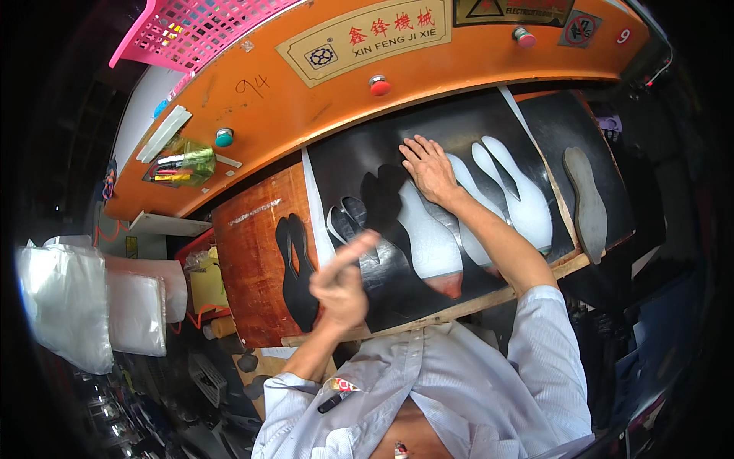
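Note:
My right hand (pixel 430 174) lies flat, fingers spread, on the black sheet at the top of a white sole-shaped piece (pixel 427 237) with a reddish heel end. Beside it are another white sole-shaped piece (pixel 478 237), partly under my forearm, and a white forked piece (pixel 527 203). My left hand (pixel 342 289) is raised over the sheet's left edge, blurred, its fingers stretched out and nothing visible in it. Near those fingers a dark forked shape with pale edges (pixel 334 223) shows on the sheet. A black forked piece (pixel 294 268) lies left of this hand.
The orange machine front (pixel 306 115) with red buttons (pixel 379 85) and a green button (pixel 224 138) spans the far side. A reddish-brown board (pixel 248 252) borders the black sheet (pixel 359 145). A grey sole-shaped piece (pixel 587 203) lies right; clear plastic sheets (pixel 65 298) hang left.

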The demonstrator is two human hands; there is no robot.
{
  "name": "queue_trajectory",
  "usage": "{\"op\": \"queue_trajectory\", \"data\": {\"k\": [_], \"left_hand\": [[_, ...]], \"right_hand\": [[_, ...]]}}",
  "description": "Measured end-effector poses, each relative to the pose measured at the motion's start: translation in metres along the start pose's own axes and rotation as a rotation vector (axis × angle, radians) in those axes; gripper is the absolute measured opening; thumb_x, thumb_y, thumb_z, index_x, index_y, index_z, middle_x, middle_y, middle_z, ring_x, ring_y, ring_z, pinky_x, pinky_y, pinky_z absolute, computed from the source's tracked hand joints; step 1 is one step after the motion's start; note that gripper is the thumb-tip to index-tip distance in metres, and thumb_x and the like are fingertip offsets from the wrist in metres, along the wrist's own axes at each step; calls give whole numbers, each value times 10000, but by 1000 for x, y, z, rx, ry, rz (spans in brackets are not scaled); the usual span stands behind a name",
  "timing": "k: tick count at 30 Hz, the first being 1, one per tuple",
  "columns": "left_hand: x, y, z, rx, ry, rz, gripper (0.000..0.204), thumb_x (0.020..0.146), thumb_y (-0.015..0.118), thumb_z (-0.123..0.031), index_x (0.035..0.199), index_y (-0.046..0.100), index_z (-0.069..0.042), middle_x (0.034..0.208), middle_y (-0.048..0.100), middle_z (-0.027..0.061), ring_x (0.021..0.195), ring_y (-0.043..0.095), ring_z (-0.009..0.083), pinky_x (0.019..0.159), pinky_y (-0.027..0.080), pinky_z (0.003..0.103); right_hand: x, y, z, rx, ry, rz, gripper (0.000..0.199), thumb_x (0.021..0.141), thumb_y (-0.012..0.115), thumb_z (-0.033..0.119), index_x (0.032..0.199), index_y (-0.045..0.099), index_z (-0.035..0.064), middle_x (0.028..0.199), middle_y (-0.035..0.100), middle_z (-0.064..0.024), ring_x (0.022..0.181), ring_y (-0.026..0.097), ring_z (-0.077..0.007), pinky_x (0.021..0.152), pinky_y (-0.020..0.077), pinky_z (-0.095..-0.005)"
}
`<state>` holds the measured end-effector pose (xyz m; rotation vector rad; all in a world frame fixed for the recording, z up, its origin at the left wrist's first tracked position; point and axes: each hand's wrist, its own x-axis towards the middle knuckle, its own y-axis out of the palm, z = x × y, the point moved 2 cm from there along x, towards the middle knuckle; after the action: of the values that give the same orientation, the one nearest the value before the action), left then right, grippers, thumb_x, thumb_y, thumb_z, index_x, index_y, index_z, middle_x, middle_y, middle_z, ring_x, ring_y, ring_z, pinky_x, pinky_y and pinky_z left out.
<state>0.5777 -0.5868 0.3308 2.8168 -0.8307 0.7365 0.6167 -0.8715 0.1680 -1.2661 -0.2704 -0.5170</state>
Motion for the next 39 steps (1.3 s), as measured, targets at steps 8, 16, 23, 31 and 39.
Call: {"op": "queue_trajectory", "data": {"k": [8,16,23,31,39], "left_hand": [[58,-45,50,38,-152,-485,460,1094,596,-433,993,630,15,914,695,64,830,681,142,773,567,286],[71,-66,77,-179,-135,-436,448,1095,581,-446,1082,645,-3,1022,714,81,936,697,158,852,587,308],[37,-80,118,-151,-285,-542,421,1106,573,-420,1099,638,-5,1034,709,82,962,694,163,879,575,320],[35,-87,124,-450,-427,-574,404,1117,551,-373,1248,601,6,1207,703,132,1117,698,242,1019,583,427],[60,-70,114,-529,-509,-838,441,1127,522,-357,1364,542,14,1332,659,154,1214,669,286,1057,578,456]], "right_hand": [[1,-6,8,14,47,116,490,1007,618,278,1443,598,54,1537,546,-167,1490,423,-329,1244,308,-489],[32,-24,45,429,-73,334,373,875,770,158,1184,638,-2,1155,714,-171,1146,636,-379,961,526,-494],[-81,-88,153,427,-27,205,139,904,653,116,801,645,23,705,660,-172,653,684,-350,562,537,-492],[-56,-138,103,360,286,-134,206,964,722,182,1061,717,1,1001,702,-170,936,665,-367,816,524,-458],[-38,-62,119,362,193,34,555,864,797,219,1277,607,-101,1218,671,-273,1163,647,-422,995,529,-496]]}}
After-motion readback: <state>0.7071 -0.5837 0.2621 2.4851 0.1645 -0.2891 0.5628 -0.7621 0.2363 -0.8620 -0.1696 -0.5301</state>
